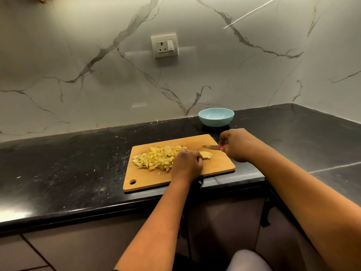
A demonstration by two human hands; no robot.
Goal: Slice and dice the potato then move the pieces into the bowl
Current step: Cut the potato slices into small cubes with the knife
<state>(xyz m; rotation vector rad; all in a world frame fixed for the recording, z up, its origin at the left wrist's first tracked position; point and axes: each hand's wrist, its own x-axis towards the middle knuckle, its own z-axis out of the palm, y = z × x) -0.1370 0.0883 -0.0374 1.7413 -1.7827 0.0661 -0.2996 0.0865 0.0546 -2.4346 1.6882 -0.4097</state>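
The left hand (187, 161) holds the last potato piece (206, 155) still so the right hand (237, 145), gripping the knife (212, 147), can cut it

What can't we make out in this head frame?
- Uncut potato piece: partly hidden under the left hand; its full size is unknown.
- Knife: the handle is almost wholly covered by the right hand; only a red sliver shows.
- Diced potato pile: its right edge is behind the left hand; the count is unreadable.
- Bowl: the inside bottom is hidden by the near wall.
- Cutting board: part of the near edge is covered by the left forearm.
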